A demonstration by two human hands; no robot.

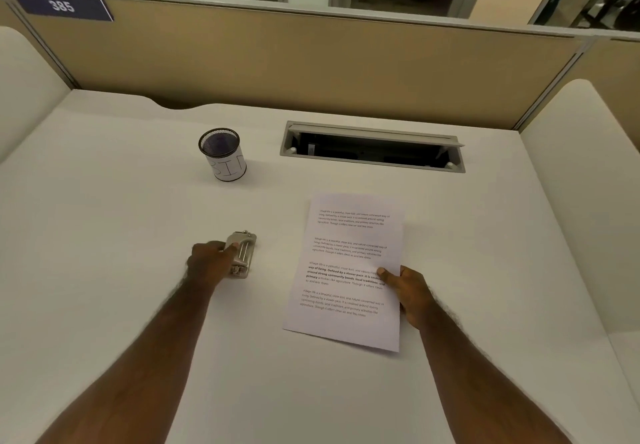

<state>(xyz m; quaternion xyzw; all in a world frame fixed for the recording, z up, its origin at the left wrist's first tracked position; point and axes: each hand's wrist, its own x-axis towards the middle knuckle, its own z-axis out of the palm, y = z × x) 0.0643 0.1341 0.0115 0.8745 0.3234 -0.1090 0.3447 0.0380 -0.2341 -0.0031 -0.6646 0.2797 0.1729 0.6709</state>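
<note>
1. Stapler (pixel 242 253) first: it sits on the white surface (pixel 138 218), left of centre. The left hand (pixel 207 260) is on it, fingers (pixel 232 247) curled over its near-left side and gripping the metal body. It reads as a small metal stapler, though the blur leaves the exact type unsure.
2. Over on the right, the printed paper (pixel 346 270) lies flat on the surface, well apart from the stapler. The right hand (pixel 407 291) pinches its right edge, thumb on top of the text and the other fingers hidden underneath. Whether there is 1 sheet or more cannot be told.
3. The step in hand looks like lifting the stapler to bring it across to the page. A grip round the body rather than the top lever should keep it from firing early.
4. The paper looks thin and floppy, and a 1-edge pinch would let it sag if raised. Better to keep it flat and pinned while the stapler's mouth slides over a far corner.
5. The edges should be squared before pressing, because a skewed bite would crease the corner.
6. At the back, the mesh cup (pixel 223 154) and the open cable hatch (pixel 372 147) stand well clear of that short path.
</note>
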